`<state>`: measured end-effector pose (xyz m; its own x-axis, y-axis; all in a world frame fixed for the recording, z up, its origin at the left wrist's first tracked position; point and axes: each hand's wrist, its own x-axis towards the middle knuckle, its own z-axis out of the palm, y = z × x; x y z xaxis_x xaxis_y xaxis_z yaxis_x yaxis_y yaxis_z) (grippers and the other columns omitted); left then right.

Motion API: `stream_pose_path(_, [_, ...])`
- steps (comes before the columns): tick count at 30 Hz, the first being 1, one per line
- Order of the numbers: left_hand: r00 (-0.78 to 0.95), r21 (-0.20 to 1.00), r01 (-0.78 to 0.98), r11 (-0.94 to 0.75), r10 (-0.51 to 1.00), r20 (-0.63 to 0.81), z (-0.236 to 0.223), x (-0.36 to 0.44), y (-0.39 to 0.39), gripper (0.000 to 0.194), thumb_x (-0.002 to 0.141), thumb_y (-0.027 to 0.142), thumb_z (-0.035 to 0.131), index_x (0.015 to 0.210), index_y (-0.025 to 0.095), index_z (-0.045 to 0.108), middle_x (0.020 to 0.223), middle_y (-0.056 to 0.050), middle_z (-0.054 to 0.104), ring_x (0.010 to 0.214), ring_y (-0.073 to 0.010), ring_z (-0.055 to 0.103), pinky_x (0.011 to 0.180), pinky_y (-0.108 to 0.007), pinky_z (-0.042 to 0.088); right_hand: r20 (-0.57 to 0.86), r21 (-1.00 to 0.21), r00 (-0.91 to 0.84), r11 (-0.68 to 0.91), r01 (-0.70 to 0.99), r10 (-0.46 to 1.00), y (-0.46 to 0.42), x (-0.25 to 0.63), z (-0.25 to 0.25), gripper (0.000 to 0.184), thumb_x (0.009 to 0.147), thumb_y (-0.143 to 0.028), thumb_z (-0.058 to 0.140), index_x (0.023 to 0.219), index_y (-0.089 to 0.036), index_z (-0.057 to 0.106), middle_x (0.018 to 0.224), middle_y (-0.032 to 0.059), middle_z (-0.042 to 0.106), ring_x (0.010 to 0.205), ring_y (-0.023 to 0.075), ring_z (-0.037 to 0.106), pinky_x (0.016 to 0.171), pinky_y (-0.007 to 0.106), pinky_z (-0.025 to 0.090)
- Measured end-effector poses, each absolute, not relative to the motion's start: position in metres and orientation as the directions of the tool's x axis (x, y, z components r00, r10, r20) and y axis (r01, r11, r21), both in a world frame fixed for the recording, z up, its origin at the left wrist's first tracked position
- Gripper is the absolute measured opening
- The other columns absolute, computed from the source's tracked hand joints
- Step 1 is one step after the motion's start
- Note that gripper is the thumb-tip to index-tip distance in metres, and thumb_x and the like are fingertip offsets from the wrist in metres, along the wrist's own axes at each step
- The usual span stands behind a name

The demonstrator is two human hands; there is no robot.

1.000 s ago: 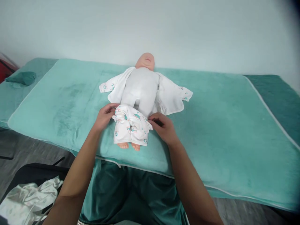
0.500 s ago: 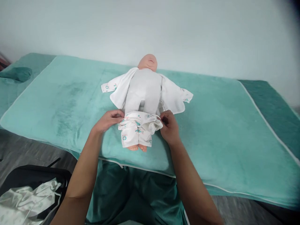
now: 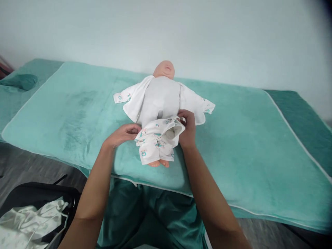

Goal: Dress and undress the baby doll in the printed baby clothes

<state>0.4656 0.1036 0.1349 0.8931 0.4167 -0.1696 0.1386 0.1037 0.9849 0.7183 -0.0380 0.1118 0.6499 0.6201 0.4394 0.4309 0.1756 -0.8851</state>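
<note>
A baby doll (image 3: 160,97) lies on its back on a green padded bed, head toward the wall. Its arms are in an open white printed jacket (image 3: 193,98), spread to both sides. White printed pants (image 3: 153,148) cover its lower legs up to about the thighs, with the feet showing below. My left hand (image 3: 124,134) is closed on the left edge of the waistband. My right hand (image 3: 187,128) pinches the waistband's right side, which is pulled higher and gapes open. The fingertips of both hands are partly hidden by cloth.
The green bed cover (image 3: 246,148) stretches out on both sides, against a pale wall (image 3: 233,41). At the lower left a black chair (image 3: 52,193) holds a crumpled printed cloth (image 3: 33,221). A face hole (image 3: 23,82) shows at the bed's left end.
My right hand has moved up toward the doll's hip, drawing the right side of the pants higher and opening the waistband. The doll's legs have shifted slightly right.
</note>
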Motion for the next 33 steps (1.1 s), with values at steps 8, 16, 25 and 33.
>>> stream_pose_path(8, [0.632,0.968,-0.062,-0.244,0.741,0.227,0.135,0.49,0.101,0.032,0.087,0.048,0.074,0.083,0.02,0.058,0.146,-0.012,0.057,0.127,-0.0244,0.061,0.104,-0.037,0.049,0.48,-0.856,0.603,0.188,0.482,0.637,-0.036,0.721,0.113,0.011,0.094,-0.033,0.06,0.093,-0.025,0.053,0.134,0.0096,0.064,0.122,0.0225,0.062,0.097,0.041,0.052])
stream_pose_path(16, [0.387,0.94,0.12,-0.318,0.887,0.251,0.139,0.558,0.157,0.012,0.095,0.027,0.062,0.093,0.024,0.05,0.07,0.005,0.052,0.068,-0.0143,0.053,0.071,-0.027,0.044,0.233,-0.961,0.705,0.047,0.273,0.67,0.009,0.769,0.138,0.033,0.083,-0.052,0.072,0.08,-0.026,0.052,0.063,-0.0069,0.049,0.059,0.0136,0.049,0.057,0.028,0.043])
stream_pose_path(25, [0.587,0.983,0.098,-0.155,0.806,0.069,0.122,0.556,0.161,0.008,0.091,0.028,0.061,0.094,0.02,0.063,0.087,0.0,0.068,0.077,-0.0136,0.059,0.069,-0.025,0.045,0.118,-0.992,0.642,0.068,0.102,0.757,0.004,0.771,0.124,0.034,0.078,-0.052,0.078,0.084,-0.024,0.061,0.074,-0.0045,0.059,0.066,0.0127,0.052,0.057,0.026,0.042])
stream_pose_path(33, [0.774,0.985,0.059,0.162,0.615,-0.148,0.132,0.538,0.159,0.041,0.074,0.022,0.079,0.113,0.019,0.067,0.104,-0.005,0.076,0.089,-0.0197,0.071,0.077,-0.031,0.057,-0.105,-0.994,0.401,-0.095,-0.043,0.91,-0.022,0.782,0.141,0.036,0.066,-0.037,0.09,0.091,-0.022,0.069,0.078,-0.0019,0.068,0.068,0.0144,0.058,0.059,0.027,0.046])
